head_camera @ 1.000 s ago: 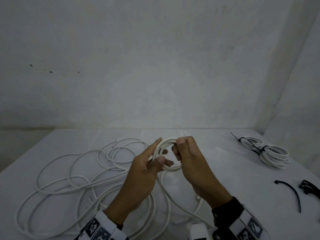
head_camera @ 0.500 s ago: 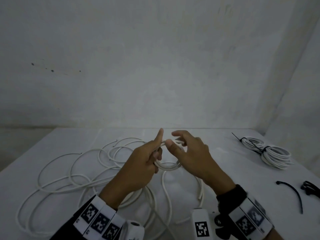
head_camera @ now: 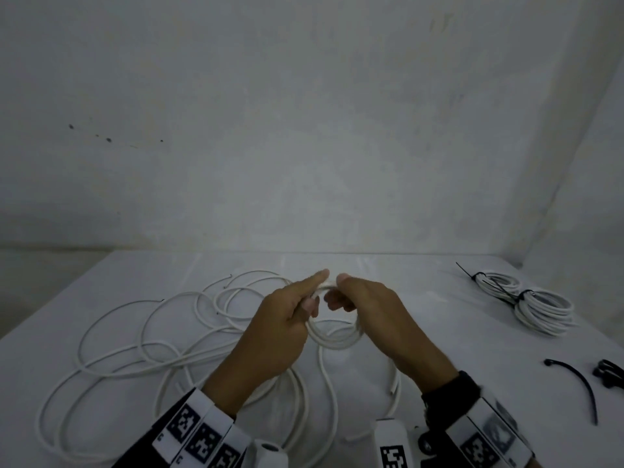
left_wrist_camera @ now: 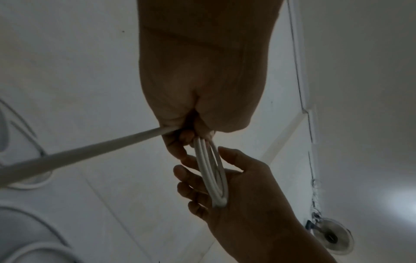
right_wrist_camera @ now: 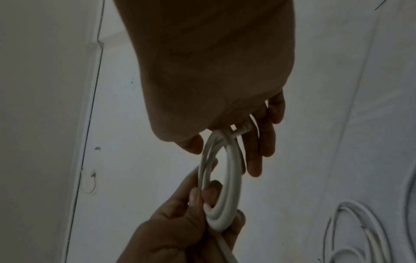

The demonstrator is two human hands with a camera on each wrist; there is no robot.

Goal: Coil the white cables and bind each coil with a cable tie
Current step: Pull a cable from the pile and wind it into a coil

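Your left hand (head_camera: pixel 287 329) grips one side of a small coil (head_camera: pixel 332 336) of white cable, thumb and curled fingers pinching its stacked turns, forefinger stretched out along the top; the left wrist view shows three or four smooth round strands lying side by side and one strand running taut out of your fist. Your right hand (head_camera: pixel 374 312) cradles the opposite side of the coil, thumb on one face and loosely bent fingers on the other, so it holds the loop above the table (head_camera: pixel 439 349). Under and to the left of your hands the loose white cable (head_camera: pixel 141 349) sprawls in wide overlapping loops on the table. Nearer your right wrist lies a black cable tie (head_camera: pixel 574 383), unfastened. Farther off at the right, near the wall, two bound coils (head_camera: pixel 526 298) rest touching each other, each cinched by a black tie
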